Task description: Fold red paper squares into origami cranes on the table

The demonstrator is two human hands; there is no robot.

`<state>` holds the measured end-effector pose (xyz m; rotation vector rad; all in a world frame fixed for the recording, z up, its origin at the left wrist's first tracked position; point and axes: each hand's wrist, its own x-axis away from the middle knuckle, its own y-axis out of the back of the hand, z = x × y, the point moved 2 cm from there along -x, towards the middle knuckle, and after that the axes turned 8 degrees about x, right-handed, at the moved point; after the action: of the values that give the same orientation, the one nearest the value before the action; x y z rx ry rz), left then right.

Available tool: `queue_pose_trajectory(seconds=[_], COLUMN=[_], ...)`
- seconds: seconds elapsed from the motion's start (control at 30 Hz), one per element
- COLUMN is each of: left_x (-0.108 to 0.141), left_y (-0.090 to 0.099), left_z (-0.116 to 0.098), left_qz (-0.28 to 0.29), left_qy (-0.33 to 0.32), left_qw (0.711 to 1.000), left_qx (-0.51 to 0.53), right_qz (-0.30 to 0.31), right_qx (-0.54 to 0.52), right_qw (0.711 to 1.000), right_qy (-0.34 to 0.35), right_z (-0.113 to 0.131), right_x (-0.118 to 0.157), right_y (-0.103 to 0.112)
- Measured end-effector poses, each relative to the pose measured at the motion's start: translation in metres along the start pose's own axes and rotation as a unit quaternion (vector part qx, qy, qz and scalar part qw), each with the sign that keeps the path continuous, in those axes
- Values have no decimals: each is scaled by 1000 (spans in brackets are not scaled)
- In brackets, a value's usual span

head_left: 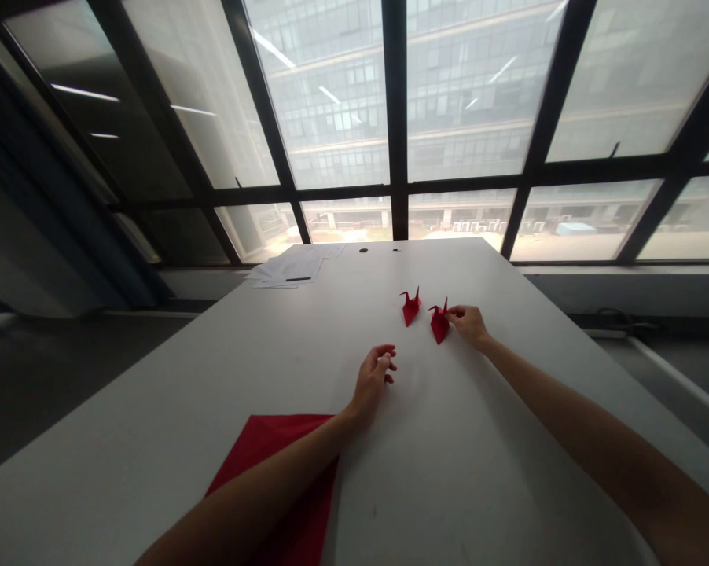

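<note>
Two red folded paper cranes stand on the white table. My right hand [468, 324] pinches the nearer paper crane [439, 327] by its right side, at about the tabletop. Just left of it and a little farther off is the other paper crane [411, 309], untouched. My left hand [373, 379] is over the middle of the table with its fingers loosely curled and apart, holding nothing. Under my left forearm lies a sheet of red paper [272, 437], partly hidden by the arm.
White papers [289, 267] are spread at the far left of the table [225, 369], with a dark pen [299, 279] on top. A small dark round spot [363, 250] shows near the far edge. Large windows [336, 94] rise behind the table.
</note>
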<state>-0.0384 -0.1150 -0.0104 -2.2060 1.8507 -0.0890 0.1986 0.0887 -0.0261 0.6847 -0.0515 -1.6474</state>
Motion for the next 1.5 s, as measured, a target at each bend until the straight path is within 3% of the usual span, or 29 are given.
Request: queue_pose_trajectory(seconds=[0.5,1.03,1.17,1.33,1.43,1.5], left_x=[2,3,2,0,-5,-11], left_y=[-2,-2,-1,0,-8,-16], left_z=[-2,-1,0,-4,-11,-17], left_qz=[2,6,1,-9,-4,-3], left_qy=[11,17,22,16,-8,-21], left_qw=[1000,1000,1000,998,996,992], left_qx=[-3,5,19,58,91,121], right_qz=[-8,15,9,-81,-120,-109], right_qx=[-26,-18,-15,5,7,5], right_qw=[999,1000,1000,997,993,993], right_qy=[-25,-19,-18,-16,11,40], right_z=[-14,-11,-7,16,45,69], right_x=[-38,-38,-37,-30,-7,24], right_y=[-41,-45,-35,1,16,16])
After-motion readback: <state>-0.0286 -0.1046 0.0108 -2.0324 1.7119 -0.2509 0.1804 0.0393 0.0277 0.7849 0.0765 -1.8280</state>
